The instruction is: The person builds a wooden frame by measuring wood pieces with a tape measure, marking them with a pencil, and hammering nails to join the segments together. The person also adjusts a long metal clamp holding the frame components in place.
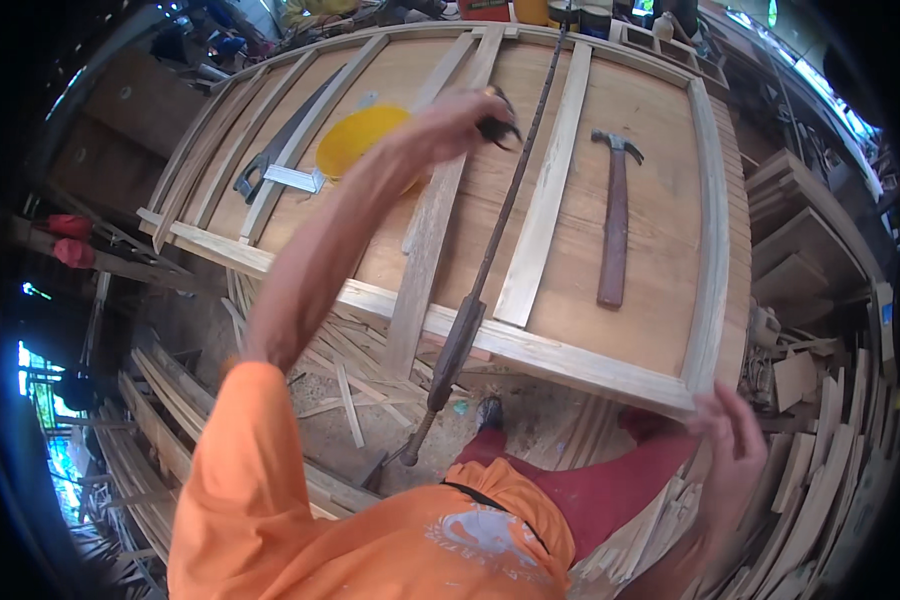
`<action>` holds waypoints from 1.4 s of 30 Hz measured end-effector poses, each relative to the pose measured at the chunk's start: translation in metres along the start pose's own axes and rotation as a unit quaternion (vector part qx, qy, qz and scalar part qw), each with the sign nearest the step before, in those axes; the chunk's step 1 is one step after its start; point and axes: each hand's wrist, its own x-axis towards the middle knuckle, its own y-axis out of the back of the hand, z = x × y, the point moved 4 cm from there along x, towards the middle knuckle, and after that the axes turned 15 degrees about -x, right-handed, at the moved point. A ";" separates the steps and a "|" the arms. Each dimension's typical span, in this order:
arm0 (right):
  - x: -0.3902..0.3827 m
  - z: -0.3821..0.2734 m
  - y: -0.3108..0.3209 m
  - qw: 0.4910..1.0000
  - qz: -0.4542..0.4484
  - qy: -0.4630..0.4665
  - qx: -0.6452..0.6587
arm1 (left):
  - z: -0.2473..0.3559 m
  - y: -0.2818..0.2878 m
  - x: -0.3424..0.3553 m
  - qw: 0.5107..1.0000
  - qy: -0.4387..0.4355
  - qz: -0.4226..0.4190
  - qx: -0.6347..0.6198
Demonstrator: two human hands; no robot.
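Note:
My left hand reaches over the wooden panel, its fingers closed around a small black curved tool whose exact kind I cannot make out. Just right of it a long bar clamp spans the panel, its screw end sticking out past the near edge. My right hand is slightly blurred beside the panel's near right corner, fingers apart, with nothing seen in it. The panel is plywood with pale wooden strips across it and a frame around it. A claw hammer lies on its right part.
A yellow round object, partly behind my left forearm, lies on the panel near a handsaw and a whitish metal piece. Loose strips litter the floor. Boards are piled at right, and containers stand beyond the far edge.

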 end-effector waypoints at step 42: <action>0.214 -0.008 -0.123 0.948 -0.091 0.138 -0.271 | -0.009 0.305 0.275 0.901 0.049 0.300 0.308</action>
